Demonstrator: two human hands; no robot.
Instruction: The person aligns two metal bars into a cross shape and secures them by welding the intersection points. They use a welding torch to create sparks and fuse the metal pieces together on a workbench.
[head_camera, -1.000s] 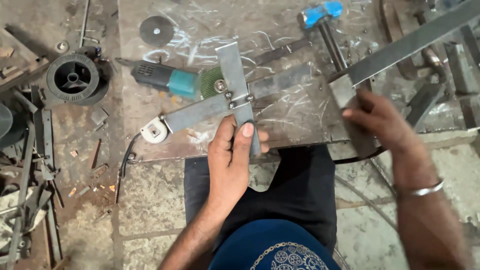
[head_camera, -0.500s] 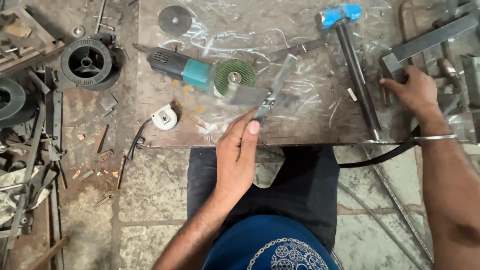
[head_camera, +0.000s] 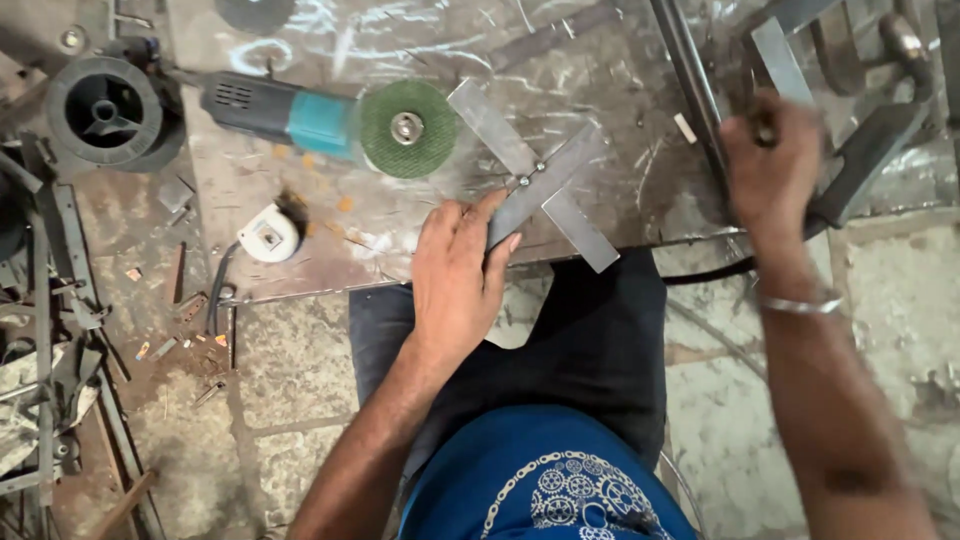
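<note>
Fingers (head_camera: 478, 222) of the left hand (head_camera: 458, 280) lie flat and close together, pressing down one arm of the metal cross (head_camera: 535, 180), two flat grey strips pinned in the middle, which rests on the scratched metal table (head_camera: 420, 240) near its front edge. At ten o'clock from the cross lies the angle grinder (head_camera: 320, 118), its green disc just beside the tip of one strip. At three o'clock from the cross, well apart, the right hand (head_camera: 772, 170) is curled tight around something small and dark, blurry, so I cannot tell what it is.
</note>
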